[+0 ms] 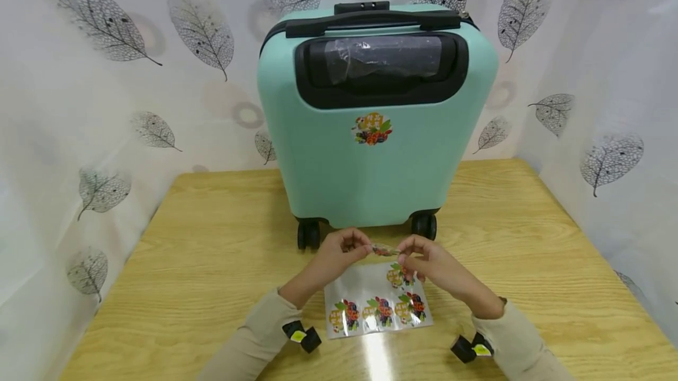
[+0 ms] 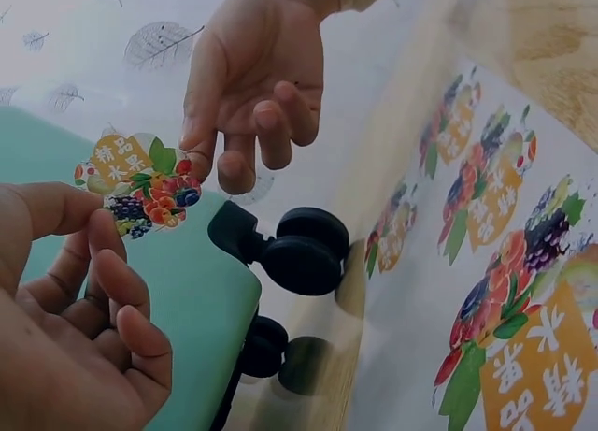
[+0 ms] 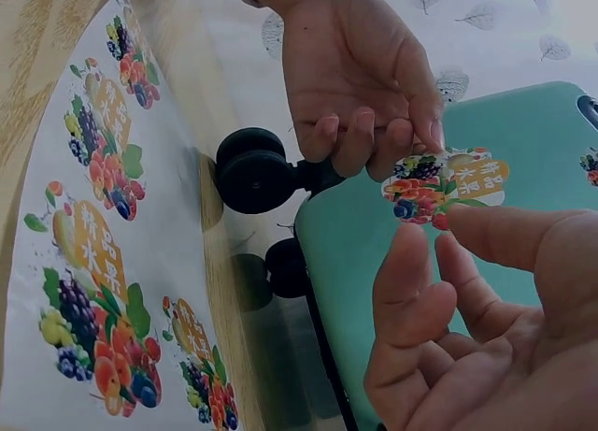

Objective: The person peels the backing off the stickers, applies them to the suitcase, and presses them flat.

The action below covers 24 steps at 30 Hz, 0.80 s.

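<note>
We count one surface (image 1: 212,239), one suitcase (image 1: 365,181), two casters (image 1: 309,234) (those showing in head view), one sheet (image 1: 354,281), four sheet stickers (image 1: 378,312), one suitcase sticker (image 1: 372,129), one held sticker (image 1: 384,249): six altogether. Left grip (image 1: 339,251), right grip (image 1: 433,263): two.

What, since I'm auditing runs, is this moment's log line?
left hand pinches loose sticker; right hand pinches same sticker; sticker sheet on table; suitcase upright, stickered

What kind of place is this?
Possibly a small indoor work or demonstration booth: a leaf-print backdrop stands around a wood-grain table, which holds a mint-green suitcase and a sticker sheet.
</note>
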### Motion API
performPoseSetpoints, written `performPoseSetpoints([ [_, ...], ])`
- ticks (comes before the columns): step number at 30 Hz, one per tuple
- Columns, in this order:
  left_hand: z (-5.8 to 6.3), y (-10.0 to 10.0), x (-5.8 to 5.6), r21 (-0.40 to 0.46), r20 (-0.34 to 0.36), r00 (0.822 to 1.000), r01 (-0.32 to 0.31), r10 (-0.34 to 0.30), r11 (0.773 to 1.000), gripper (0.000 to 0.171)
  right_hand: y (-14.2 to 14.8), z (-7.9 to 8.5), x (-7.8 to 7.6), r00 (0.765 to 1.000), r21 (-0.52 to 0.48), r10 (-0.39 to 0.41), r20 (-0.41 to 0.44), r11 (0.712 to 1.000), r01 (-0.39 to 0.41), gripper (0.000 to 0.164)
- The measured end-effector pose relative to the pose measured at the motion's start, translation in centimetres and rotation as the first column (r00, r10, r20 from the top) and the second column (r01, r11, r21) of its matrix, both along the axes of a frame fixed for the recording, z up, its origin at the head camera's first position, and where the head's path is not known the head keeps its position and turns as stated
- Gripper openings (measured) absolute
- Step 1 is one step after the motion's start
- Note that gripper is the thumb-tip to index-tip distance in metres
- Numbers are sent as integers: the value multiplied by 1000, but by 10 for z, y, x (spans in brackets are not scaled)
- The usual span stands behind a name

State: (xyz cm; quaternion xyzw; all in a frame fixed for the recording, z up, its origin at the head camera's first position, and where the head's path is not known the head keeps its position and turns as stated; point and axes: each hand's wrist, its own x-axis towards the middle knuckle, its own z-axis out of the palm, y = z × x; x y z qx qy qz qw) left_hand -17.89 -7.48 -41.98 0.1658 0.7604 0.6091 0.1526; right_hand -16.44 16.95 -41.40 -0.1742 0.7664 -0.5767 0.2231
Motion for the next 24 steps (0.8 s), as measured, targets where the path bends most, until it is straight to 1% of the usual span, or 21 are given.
performPoseSetpoints([
  [4, 1, -1, 0, 24, 59, 998, -9, 8, 1000, 19, -1, 1, 0, 1000, 4, -2, -18, 1000, 2, 32],
  [6, 0, -1, 0, 25, 69, 998, -9, 7, 1000, 19, -2, 1, 0, 1000, 10, 0, -22, 1000, 0, 30],
  [12, -1, 1, -1, 37, 74, 997, -5, 2, 999, 20, -4, 1, 0, 999, 23, -6, -39, 1000, 7, 28],
  [16, 2, 1, 1, 45, 76, 997, -11, 8, 999, 19, -4, 3, 0, 999, 3, -21, -43, 1000, 21, 28],
  [21, 8, 1, 1, 74, 55, 998, 1, -5, 997, 20, -4, 7, -2, 997, -24, -67, -35, 998, 66, 22],
  [24, 11, 1, 0, 96, 53, 998, 10, -15, 995, 22, -4, 12, -4, 995, -19, -94, -44, 996, 93, 18],
])
